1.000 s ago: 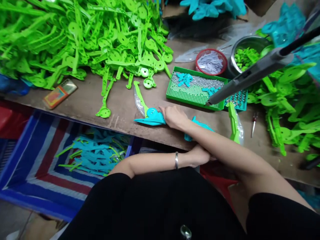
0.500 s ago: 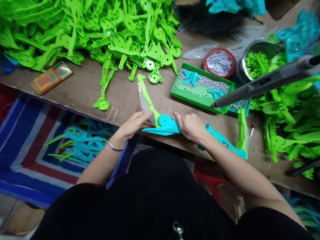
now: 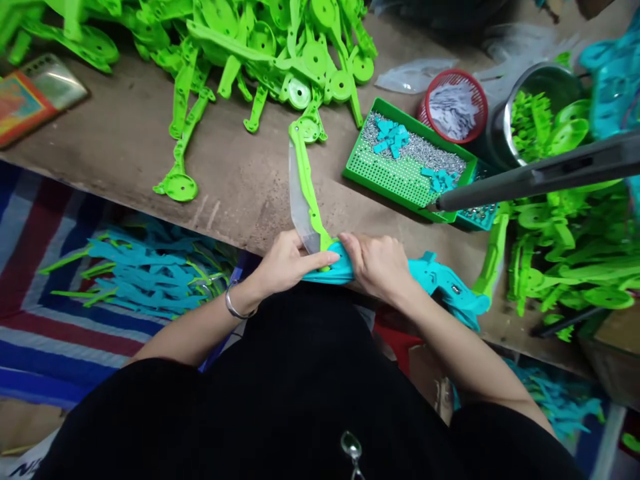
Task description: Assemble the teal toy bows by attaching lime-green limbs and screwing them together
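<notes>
Down and left of the green tray [image 3: 385, 167], nearest the person, there's a teal-and-green piece [image 3: 313, 208] at the counter's [image 3: 250, 180] edge. Both hands have it, folks: left hand [image 3: 285, 260] gripping the teal end, thumb on top, right hand [image 3: 383, 267] wrapped round beside it. Its long green arm points away from the person, leaning slightly left. Tray's got tiny silver bits and teal pieces; red basket [image 3: 425, 110] just behind it holds pale strips, and the metal bowl [image 3: 510, 127] off its right end has green parts.

At centre I see one turquoise piece [image 3: 344, 261] of smooth plastic; the counter [image 3: 245, 180] looks matt, the upper-right bowl [image 3: 554, 79] shiny metal.
</notes>
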`<state>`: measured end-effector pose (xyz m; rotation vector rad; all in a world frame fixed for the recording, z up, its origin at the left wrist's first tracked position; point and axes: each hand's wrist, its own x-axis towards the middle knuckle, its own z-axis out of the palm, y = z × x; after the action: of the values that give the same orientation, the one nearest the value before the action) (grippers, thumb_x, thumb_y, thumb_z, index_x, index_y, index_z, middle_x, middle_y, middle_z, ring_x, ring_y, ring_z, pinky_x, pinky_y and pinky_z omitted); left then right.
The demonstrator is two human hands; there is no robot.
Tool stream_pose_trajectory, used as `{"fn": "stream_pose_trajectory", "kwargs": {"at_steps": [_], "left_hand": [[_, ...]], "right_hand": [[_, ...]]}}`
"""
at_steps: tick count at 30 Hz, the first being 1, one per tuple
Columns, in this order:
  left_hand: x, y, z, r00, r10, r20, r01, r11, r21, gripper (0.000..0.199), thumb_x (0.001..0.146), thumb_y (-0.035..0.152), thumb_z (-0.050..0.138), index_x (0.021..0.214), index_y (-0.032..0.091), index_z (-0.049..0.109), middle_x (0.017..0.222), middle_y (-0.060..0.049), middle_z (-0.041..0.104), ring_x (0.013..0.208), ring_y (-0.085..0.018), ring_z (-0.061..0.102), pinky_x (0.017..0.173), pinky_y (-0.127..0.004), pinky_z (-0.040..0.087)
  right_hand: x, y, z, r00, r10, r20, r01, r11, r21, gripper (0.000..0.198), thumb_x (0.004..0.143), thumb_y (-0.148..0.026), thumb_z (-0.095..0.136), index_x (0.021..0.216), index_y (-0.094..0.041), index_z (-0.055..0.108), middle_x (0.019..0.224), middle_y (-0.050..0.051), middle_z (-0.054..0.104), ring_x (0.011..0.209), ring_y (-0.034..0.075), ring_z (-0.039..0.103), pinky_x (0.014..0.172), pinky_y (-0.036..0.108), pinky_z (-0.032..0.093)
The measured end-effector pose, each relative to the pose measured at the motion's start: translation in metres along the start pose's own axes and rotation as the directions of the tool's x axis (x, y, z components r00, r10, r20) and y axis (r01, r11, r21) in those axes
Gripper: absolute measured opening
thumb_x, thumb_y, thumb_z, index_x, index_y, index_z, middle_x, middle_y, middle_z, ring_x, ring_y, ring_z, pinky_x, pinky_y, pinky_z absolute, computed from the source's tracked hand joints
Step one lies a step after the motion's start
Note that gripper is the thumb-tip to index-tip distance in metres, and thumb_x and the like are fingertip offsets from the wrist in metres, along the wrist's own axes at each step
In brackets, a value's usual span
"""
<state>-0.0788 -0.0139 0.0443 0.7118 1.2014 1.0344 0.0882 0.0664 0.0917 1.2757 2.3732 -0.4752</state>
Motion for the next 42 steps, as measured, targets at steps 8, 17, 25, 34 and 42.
{"fn": "stream_pose_trajectory", "kwargs": {"at_steps": [8,17,25,34,42], "left_hand": [[0.0,-0.006,-0.022,0.975,-0.131,0.181,0.141,0.989,-0.043,0.038,0.078,0.048,0.08,0.098,0.015,0.075,0.091,-0.008,0.078,0.08,-0.02,0.075,0.07,-0.026,0.061],[0.01,-0.004,-0.026,0.983,-0.168,0.075,0.165,0.986,0.037,0.037,0.08,0.051,0.079,0.076,0.015,0.071,0.061,-0.005,0.07,0.05,-0.013,0.067,0.05,-0.021,0.057],[0.024,-0.005,-0.024,0.978,-0.202,-0.046,0.197,0.975,-0.099,0.042,0.07,0.048,0.087,0.093,0.014,0.075,0.079,-0.008,0.077,0.069,-0.017,0.076,0.067,-0.025,0.063],[0.038,-0.006,-0.012,0.964,-0.099,-0.246,0.083,0.994,-0.073,0.058,0.059,0.056,0.091,0.095,0.012,0.077,0.082,-0.008,0.079,0.074,-0.02,0.077,0.074,-0.029,0.065],[0.046,-0.004,-0.013,0.971,-0.141,-0.192,0.128,0.988,-0.083,0.065,0.063,0.057,0.089,0.103,0.009,0.074,0.081,-0.012,0.079,0.077,-0.023,0.078,0.075,-0.031,0.065]], "right_hand": [[0.022,0.007,0.007,1.0,-0.003,0.002,0.003,1.0,0.003,0.076,0.104,-0.058,0.013,0.101,-0.019,0.078,0.086,0.015,0.078,0.076,0.024,0.07,0.068,0.033,0.042],[0.047,0.011,0.004,0.993,0.046,-0.105,-0.037,0.995,0.092,0.077,0.103,-0.06,0.014,0.096,-0.018,0.078,0.091,0.017,0.077,0.085,0.028,0.071,0.073,0.035,0.043],[0.063,0.027,0.016,0.917,0.017,-0.4,0.072,0.976,0.208,0.049,0.103,-0.048,0.032,0.091,-0.017,0.068,0.097,0.014,0.069,0.09,0.024,0.063,0.082,0.035,0.046],[0.008,0.076,0.009,0.26,0.515,-0.817,-0.152,0.857,0.492,0.064,0.095,-0.045,0.045,0.152,-0.02,0.031,0.137,0.022,0.048,0.135,0.037,0.047,0.099,0.057,0.048],[0.04,0.086,-0.045,0.687,0.334,-0.645,0.287,0.69,0.664,0.048,0.097,-0.045,0.042,0.137,-0.025,0.057,0.097,0.008,0.069,0.089,0.021,0.068,0.08,0.036,0.057]]}}
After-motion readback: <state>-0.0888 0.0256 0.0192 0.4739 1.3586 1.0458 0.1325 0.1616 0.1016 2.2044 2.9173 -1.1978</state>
